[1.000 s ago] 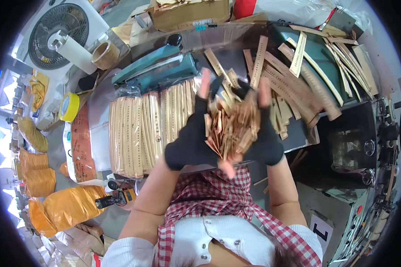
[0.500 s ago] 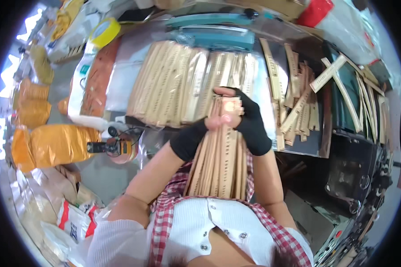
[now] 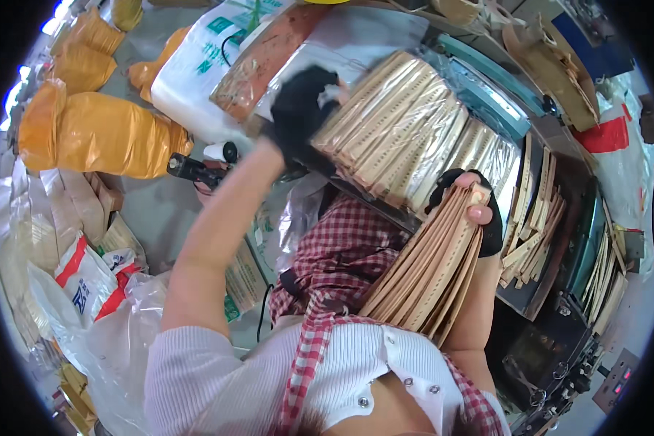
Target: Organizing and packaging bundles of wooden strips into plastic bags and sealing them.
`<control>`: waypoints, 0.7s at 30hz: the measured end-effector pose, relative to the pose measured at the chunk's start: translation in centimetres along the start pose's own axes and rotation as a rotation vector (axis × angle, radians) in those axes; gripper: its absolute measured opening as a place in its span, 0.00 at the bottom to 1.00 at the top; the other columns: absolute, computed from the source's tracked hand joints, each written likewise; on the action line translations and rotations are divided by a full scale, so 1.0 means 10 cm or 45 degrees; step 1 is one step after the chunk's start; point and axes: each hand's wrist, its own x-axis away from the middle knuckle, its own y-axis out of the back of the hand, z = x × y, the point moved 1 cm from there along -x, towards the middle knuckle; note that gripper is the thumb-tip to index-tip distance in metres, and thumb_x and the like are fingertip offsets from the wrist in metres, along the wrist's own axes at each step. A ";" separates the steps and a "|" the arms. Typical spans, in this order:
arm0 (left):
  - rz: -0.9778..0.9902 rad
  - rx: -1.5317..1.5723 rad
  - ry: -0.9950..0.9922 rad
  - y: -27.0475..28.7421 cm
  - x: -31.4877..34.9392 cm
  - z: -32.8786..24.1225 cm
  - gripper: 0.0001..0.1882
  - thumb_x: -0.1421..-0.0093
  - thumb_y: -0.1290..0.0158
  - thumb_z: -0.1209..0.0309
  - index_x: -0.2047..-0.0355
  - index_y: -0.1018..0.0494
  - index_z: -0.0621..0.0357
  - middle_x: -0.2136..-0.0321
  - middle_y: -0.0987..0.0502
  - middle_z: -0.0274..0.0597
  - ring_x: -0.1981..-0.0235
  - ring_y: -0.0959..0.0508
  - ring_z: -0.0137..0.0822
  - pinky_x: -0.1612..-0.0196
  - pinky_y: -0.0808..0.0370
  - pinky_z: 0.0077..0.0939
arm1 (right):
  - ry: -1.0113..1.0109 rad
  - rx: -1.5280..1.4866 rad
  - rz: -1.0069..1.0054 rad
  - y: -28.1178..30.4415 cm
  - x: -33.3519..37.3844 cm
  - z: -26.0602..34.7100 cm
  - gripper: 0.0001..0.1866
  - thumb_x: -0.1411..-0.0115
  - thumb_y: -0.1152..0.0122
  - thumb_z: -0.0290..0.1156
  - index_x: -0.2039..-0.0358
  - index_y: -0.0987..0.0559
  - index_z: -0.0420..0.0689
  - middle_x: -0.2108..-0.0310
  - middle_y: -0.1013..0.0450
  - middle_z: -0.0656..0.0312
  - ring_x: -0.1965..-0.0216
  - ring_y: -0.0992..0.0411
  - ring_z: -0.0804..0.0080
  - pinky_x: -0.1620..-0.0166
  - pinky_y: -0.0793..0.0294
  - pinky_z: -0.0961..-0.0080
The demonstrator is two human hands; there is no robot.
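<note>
My right hand, in a black fingerless glove, grips the upper end of a thick bundle of thin wooden strips with printed marks. The strips fan out downward, their lower ends against my chest. My left hand, gloved the same way, is stretched out at the left end of the table. It is blurred, and its fingers cannot be made out. Beside it lie several packs of wooden strips in clear plastic, side by side on the table.
Loose wooden strips lie in a pile on the table's right side. Behind the packs is a long teal sealing device. A reddish-brown board and white plastic bag lie at the far left. Orange sacks stand on the floor.
My hands have parted: the left swung up and left, away from the bundle, while the right carries it rightward. The whole view has turned, so the table appears tilted.
</note>
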 end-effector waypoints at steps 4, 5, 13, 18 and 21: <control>0.723 -0.195 0.176 -0.11 -0.20 1.03 0.14 0.51 0.41 0.60 0.67 0.27 0.53 0.67 0.27 0.43 0.61 0.27 0.43 0.55 0.32 0.37 | -0.099 0.045 -0.078 -0.08 -0.17 -0.07 0.23 0.56 0.35 0.32 0.58 0.27 0.41 0.57 0.30 0.53 0.63 0.26 0.60 0.63 0.19 0.63; 0.805 -0.127 0.159 -0.14 -0.27 1.06 0.14 0.50 0.42 0.59 0.68 0.27 0.54 0.66 0.27 0.44 0.60 0.27 0.43 0.54 0.32 0.38 | -0.096 0.059 -0.081 -0.06 -0.18 -0.06 0.23 0.56 0.35 0.31 0.58 0.27 0.41 0.57 0.30 0.53 0.63 0.26 0.60 0.63 0.19 0.63; 0.575 0.144 0.618 -0.16 -0.34 1.07 0.16 0.47 0.46 0.59 0.66 0.27 0.59 0.67 0.26 0.49 0.58 0.27 0.45 0.51 0.33 0.35 | -0.066 0.037 -0.256 0.16 -0.18 0.00 0.24 0.56 0.34 0.32 0.56 0.27 0.42 0.58 0.29 0.55 0.62 0.25 0.60 0.61 0.19 0.63; 0.562 -0.158 -0.148 -0.11 -0.23 0.95 0.11 0.49 0.42 0.67 0.68 0.29 0.58 0.70 0.27 0.43 0.63 0.27 0.43 0.59 0.30 0.32 | -0.122 0.083 -0.253 0.22 -0.21 -0.02 0.27 0.57 0.34 0.32 0.55 0.28 0.41 0.60 0.29 0.54 0.62 0.25 0.60 0.62 0.20 0.62; 0.465 -0.290 -0.263 -0.06 -0.29 1.20 0.11 0.43 0.47 0.64 0.69 0.27 0.60 0.74 0.26 0.44 0.71 0.26 0.43 0.64 0.29 0.33 | -0.100 0.119 -0.212 0.25 -0.25 -0.02 0.27 0.57 0.35 0.33 0.54 0.29 0.41 0.58 0.29 0.53 0.63 0.25 0.60 0.62 0.20 0.61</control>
